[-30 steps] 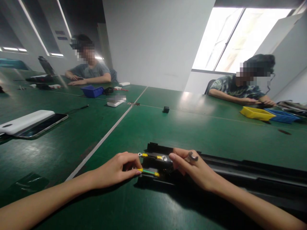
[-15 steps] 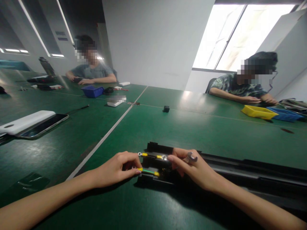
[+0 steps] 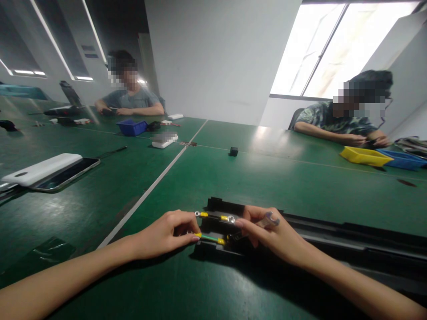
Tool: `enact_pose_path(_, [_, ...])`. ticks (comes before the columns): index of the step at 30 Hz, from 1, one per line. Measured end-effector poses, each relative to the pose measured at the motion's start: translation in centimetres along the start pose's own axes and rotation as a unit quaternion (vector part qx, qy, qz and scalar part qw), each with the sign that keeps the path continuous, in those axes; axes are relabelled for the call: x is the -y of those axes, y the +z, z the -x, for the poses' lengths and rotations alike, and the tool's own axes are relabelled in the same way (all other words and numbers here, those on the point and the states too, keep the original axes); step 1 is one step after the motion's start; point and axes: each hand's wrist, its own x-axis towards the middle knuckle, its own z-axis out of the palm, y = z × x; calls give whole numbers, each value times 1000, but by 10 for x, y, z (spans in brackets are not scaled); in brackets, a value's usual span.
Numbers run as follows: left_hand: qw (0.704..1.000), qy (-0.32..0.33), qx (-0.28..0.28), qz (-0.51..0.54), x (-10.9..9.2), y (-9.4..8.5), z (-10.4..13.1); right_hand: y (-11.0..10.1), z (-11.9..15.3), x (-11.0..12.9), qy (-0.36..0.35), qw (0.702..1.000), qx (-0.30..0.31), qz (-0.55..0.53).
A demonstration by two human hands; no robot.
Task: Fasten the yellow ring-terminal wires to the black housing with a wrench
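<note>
Thumb and fingers of my left hand (image 3: 178,231) pinch the near end of a green wire (image 3: 210,238) with yellow-sleeved ends. Its other end reaches into a long black metal housing (image 3: 230,205). Just above it runs a short black wire (image 3: 214,217) with yellow sleeves and silver ring lugs. My right hand (image 3: 270,233) is closed on a wrench (image 3: 271,218), whose open jaw sticks out above the knuckles. The wrench's other end is hidden by the fingers, close to the right-hand ring lug. My right fingers lie over the housing and hide part of its inside.
The black housing stretches right, out of view. On the green table (image 3: 287,178) lie a small black block (image 3: 234,151), a phone (image 3: 66,175), and a white case (image 3: 43,168). Blue (image 3: 131,128) and yellow (image 3: 365,156) bins stand further off. Two people sit across the table.
The whole view has shifted slightly, so everything appears a little further right. Both hands keep the same grips, and the wires and housing look unchanged.
</note>
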Motion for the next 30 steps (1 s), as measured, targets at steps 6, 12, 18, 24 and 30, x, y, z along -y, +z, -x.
enact_pose_path(6, [1000, -2, 0, 0, 1, 0, -1, 0, -1, -1, -23, 999, -37, 12])
enact_pose_path(12, [1000, -7, 1, 0, -1, 0, -2, 0, -1, -4, -37, 998, -55, 22])
enact_pose_path(18, [1000, -11, 2, 3, 0, 0, -1, 0, -1, -3, -35, 998, -45, 15])
enact_pose_path(24, [1000, -5, 3, 4, 1, 0, 0, 1, 0, -4, -29, 999, -41, 11])
enact_pose_path(30, [1000, -2, 1, 2, 1, 0, 0, 1, -1, -3, -26, 999, -24, 6])
